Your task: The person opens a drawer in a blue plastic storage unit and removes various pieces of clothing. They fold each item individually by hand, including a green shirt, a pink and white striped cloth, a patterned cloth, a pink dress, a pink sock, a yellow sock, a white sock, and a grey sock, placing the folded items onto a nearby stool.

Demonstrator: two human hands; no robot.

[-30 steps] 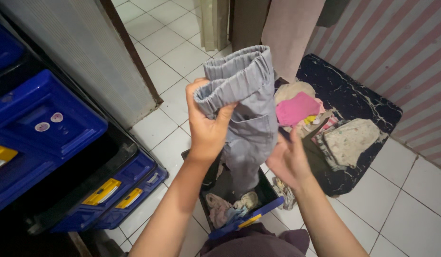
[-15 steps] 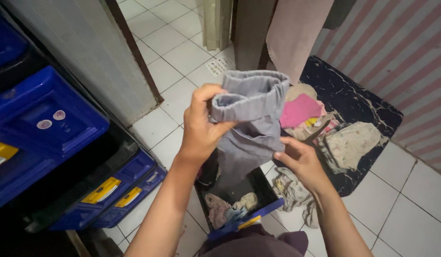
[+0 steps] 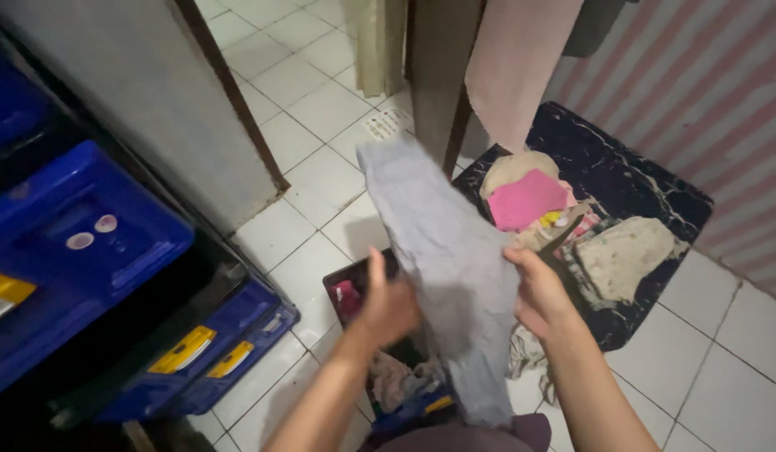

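The blue crates (image 3: 78, 251) stand stacked at the left as before. The grey garment (image 3: 446, 251), bunched up high a second ago, now hangs long over the dark bin (image 3: 342, 289). The right hand (image 3: 542, 293) clenches its edge; the left hand (image 3: 388, 305) has dropped, fingers against the cloth, grip unclear.

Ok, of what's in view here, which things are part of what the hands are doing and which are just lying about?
In hand:
- grey garment, held up between both hands
- left hand, at its left edge
- right hand, gripping its right edge
- dark bin of clothes beneath

Lying about:
- pink cloth on the pile
- dark marbled mat
- blue crates
- floor drain
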